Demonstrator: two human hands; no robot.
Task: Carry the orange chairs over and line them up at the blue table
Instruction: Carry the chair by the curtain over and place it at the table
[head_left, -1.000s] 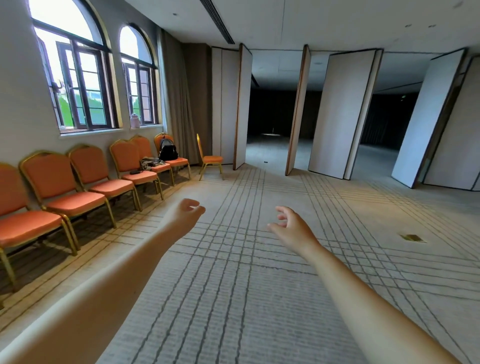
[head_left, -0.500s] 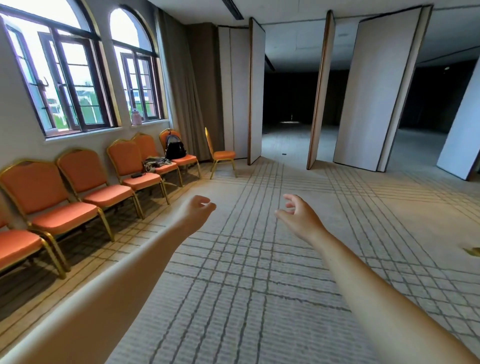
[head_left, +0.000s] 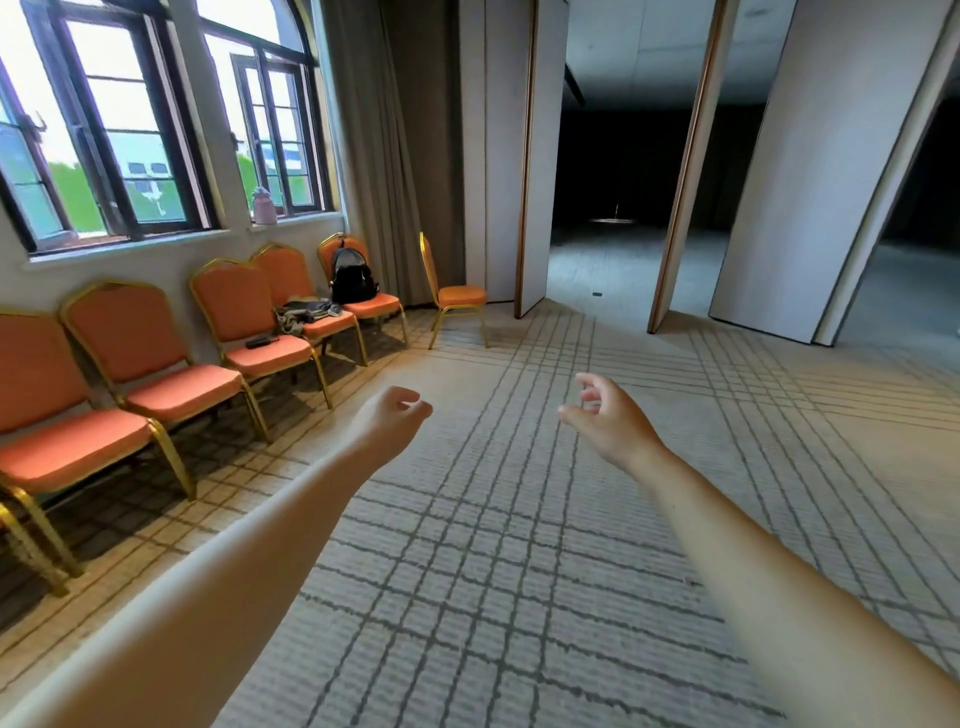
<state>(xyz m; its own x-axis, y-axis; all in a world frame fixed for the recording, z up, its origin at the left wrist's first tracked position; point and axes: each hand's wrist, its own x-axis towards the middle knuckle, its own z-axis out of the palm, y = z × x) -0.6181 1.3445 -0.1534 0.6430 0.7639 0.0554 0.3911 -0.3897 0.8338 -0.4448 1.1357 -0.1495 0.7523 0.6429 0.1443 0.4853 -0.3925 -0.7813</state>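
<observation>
Room: we are looking over patterned carpet (head_left: 519, 519); chairs (head_left: 171, 374) are lining the window wall (head_left: 156, 267).
Hands: left hand (head_left: 389, 422) and right hand (head_left: 609, 423) are hovering apart, loosely curled, gripping nothing.
Relation: chairs are lying ahead-left, nearer our left hand.
Counter: not showing.

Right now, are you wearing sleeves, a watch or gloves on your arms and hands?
No. The left arm and right arm are bare as far as shown: no sleeves, no watch. The left hand and right hand have no gloves, and no rings show.
</observation>
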